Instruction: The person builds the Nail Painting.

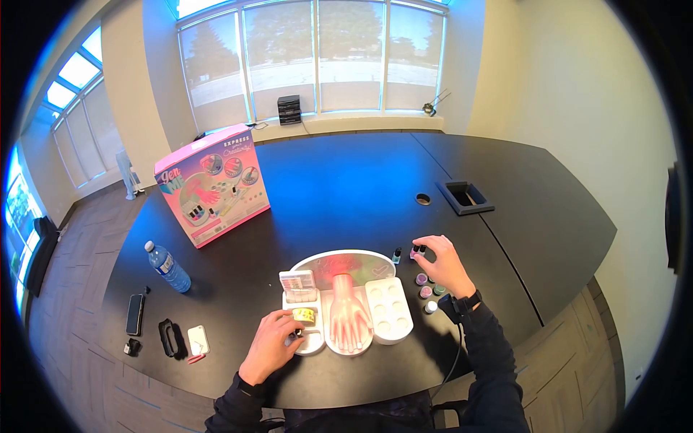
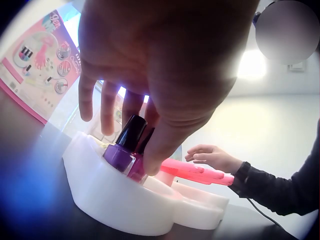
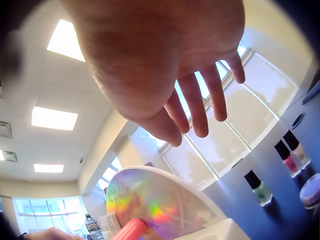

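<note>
My left hand (image 1: 274, 345) is at the left part of a white nail-salon base (image 2: 120, 205). Its thumb and fingers pinch a magenta nail polish bottle (image 2: 137, 169) with a black cap. Close beside that, a purple nail polish bottle (image 2: 119, 156) sits in the base. A pink plastic hand (image 1: 349, 317) lies palm down in the middle of the base. My right hand (image 1: 444, 263) hovers over the table, fingers loosely bent and holding nothing. Near it stand a mint nail polish bottle (image 3: 261, 191), a pink one (image 3: 288, 161) and a beige one (image 3: 298, 151).
Small glitter jars (image 1: 422, 278) stand right of the white palette (image 1: 390, 310). A yellow patterned roll (image 1: 304, 315) sits by my left fingers. Farther left are a water bottle (image 1: 168, 268), a phone (image 1: 135, 315) and a pink box (image 1: 216, 187). A cable (image 1: 456, 361) hangs from my right wrist.
</note>
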The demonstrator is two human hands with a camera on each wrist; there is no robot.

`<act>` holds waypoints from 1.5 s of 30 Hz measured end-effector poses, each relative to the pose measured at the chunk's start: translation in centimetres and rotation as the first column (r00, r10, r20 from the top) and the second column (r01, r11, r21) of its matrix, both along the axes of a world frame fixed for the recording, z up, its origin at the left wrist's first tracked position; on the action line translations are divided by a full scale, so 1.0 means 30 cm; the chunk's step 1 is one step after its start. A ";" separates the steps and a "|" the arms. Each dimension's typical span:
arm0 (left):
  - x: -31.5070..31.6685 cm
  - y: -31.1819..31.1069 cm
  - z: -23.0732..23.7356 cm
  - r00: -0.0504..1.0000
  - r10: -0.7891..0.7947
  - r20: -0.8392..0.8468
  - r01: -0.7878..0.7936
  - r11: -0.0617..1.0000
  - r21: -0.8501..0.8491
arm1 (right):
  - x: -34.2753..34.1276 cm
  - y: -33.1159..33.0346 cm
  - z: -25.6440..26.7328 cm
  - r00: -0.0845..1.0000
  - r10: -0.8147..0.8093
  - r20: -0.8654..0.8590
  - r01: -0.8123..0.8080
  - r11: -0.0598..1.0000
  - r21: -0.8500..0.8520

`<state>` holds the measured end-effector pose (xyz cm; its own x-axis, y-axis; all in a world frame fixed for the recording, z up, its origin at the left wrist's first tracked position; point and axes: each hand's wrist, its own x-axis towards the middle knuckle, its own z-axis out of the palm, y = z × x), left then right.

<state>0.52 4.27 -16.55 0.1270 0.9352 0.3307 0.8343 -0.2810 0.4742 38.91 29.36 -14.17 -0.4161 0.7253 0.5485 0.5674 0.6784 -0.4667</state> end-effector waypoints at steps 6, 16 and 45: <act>0.002 0.000 -0.001 1.000 0.015 -0.007 -0.015 0.999 0.032 | 0.022 0.074 -0.058 0.991 -0.062 0.115 0.055 0.996 0.065; -0.009 -0.005 -0.011 1.000 0.021 -0.015 -0.021 0.999 0.024 | 0.018 0.175 -0.137 0.985 -0.094 0.145 0.096 0.995 -0.009; 0.034 -0.022 0.045 0.998 0.046 0.046 -0.055 0.975 0.217 | -0.011 0.058 0.008 0.990 -0.027 0.136 0.024 0.999 0.021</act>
<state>1.55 3.61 -15.20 0.0642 0.8450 0.5310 0.8315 -0.3395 0.4397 38.58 31.10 -13.93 -0.4695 0.7266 0.5017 0.6421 0.6709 -0.3709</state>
